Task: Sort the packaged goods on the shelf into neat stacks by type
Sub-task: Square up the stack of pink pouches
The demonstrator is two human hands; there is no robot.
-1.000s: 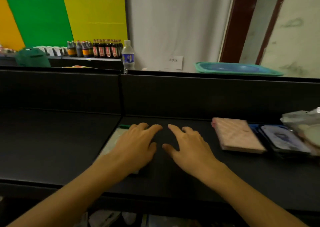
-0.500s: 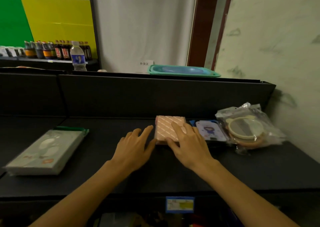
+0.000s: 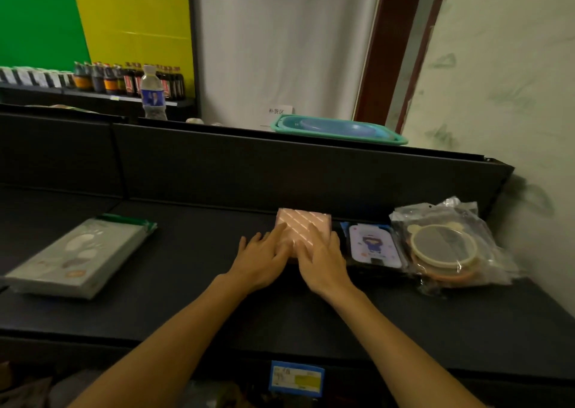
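Observation:
A pink striped pack lies flat on the black shelf. My left hand rests on its left near edge, fingers spread over the top. My right hand lies on its near right part, fingers flat. Right of it sits a dark pack with a cartoon figure, then clear bags holding round mirrors. A grey-green flat pack stack lies far to the left.
The shelf's black back panel rises behind the goods. A teal tray and a water bottle stand on top behind it. A wall closes the right end. A blue price tag hangs on the front edge.
Both hands left the grey-green pack and moved right to the pink striped pack, now resting on top of it. The view swung right with them.

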